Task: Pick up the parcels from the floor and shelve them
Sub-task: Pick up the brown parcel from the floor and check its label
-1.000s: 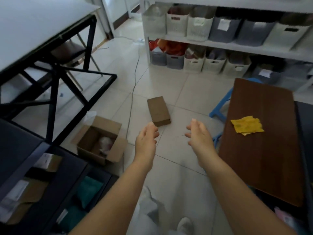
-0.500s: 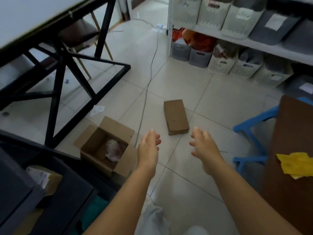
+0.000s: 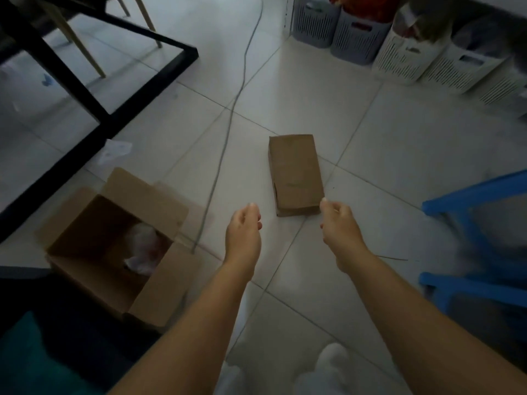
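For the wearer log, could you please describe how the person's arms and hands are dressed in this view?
Both forearms are bare as far as the frame shows, with no sleeves in sight. The left hand and right hand wear no gloves, and no rings, watch or wristband can be seen, though the picture is dim and slightly blurred.

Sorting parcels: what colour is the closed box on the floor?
Plain brown cardboard box, clearest in the head view.
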A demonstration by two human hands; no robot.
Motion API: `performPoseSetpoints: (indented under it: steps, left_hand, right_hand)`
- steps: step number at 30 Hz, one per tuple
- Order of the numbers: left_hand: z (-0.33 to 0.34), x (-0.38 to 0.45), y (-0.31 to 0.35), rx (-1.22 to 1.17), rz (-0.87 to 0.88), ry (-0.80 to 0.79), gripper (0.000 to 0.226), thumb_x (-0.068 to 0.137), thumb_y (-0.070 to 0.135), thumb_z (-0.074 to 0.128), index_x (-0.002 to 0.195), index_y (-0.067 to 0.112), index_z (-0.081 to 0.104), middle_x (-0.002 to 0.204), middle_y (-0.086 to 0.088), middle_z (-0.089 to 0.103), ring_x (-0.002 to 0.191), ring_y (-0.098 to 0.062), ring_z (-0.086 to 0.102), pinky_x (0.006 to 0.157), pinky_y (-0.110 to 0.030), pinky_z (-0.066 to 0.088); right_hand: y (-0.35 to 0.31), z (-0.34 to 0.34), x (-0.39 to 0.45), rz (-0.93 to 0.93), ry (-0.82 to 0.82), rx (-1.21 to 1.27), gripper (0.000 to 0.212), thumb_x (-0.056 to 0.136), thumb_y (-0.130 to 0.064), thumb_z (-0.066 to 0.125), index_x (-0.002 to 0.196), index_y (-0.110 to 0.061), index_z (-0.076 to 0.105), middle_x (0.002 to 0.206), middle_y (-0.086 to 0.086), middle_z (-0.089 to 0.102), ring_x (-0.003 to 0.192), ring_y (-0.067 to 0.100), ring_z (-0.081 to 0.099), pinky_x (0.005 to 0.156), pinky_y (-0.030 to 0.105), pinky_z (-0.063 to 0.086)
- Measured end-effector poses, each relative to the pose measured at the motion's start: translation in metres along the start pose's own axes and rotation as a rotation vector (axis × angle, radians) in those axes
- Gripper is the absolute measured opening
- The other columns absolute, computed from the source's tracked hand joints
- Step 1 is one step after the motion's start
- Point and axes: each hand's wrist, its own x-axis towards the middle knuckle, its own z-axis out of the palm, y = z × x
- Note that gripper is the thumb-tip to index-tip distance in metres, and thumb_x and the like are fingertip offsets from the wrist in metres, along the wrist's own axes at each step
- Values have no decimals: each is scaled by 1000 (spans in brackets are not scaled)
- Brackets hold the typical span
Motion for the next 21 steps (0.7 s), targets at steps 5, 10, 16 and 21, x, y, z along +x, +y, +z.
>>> performPoseSetpoints:
  steps: [5, 10, 16, 21]
  left_hand:
    - [44, 93, -74, 66, 8, -39, 20, 99, 38, 38, 106, 24, 52, 99, 4, 56, 98, -16, 55, 75, -29, 44]
    - [86, 171, -128, 176, -3, -185, 50, 102, 41, 32, 145, 19, 41, 142, -5, 50, 129, -22, 47, 103, -37, 38]
    - [124, 244, -156, 196, 58, -202, 58, 103, 44, 31, 155, 18, 27, 159, -4, 33, 143, -22, 35, 110, -33, 29]
    - [142, 288, -165, 247, 109, -245, 65, 103, 47, 30, 158, 17, 15, 164, -4, 20, 149, -24, 23, 116, -37, 23]
  right_hand:
    - [65, 27, 104, -4, 2, -43, 60, 101, -44, 39, 151, -11, 29, 130, 6, 49, 107, 21, 46, 85, 31, 33]
    - [123, 59, 192, -58, 49, -150, 65, 97, -43, 47, 151, -10, 30, 147, 10, 44, 126, 28, 47, 99, 38, 41]
    - [155, 90, 268, -137, 132, -303, 83, 95, -43, 53, 158, -14, 7, 165, 13, 10, 147, 35, 21, 117, 47, 24]
    - [152, 94, 317, -149, 138, -325, 87, 95, -47, 51, 158, -17, -2, 166, 11, -6, 152, 32, 5, 120, 48, 16]
